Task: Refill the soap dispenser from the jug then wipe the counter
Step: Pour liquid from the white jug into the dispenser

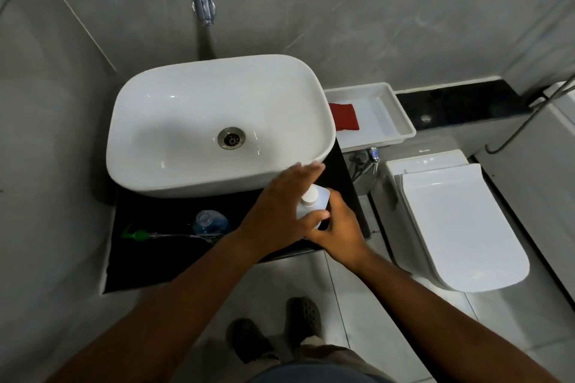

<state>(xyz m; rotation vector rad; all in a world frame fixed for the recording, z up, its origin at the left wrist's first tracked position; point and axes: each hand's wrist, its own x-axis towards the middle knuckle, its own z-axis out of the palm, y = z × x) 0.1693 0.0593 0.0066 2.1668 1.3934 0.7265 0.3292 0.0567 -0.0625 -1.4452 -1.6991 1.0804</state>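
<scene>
A small white jug (pixel 313 200) with a white cap stands on the black counter (pixel 161 261) just in front of the basin's right corner. My right hand (pixel 340 228) wraps around its lower right side. My left hand (pixel 280 205) covers its left side, with the fingers stretched flat toward the basin and the thumb lying across the jug's front. The clear soap dispenser bottle (pixel 211 222), with blue liquid inside, stands uncapped left of my hands. Its green pump (pixel 137 235) lies on the counter with the tube pointing right.
The white basin (pixel 217 93) fills most of the counter under a chrome tap (pixel 203 0). Right of the basin, a white tray (pixel 395 115) holds a red cloth (pixel 343 116). A closed white toilet (pixel 451 221) stands to the right.
</scene>
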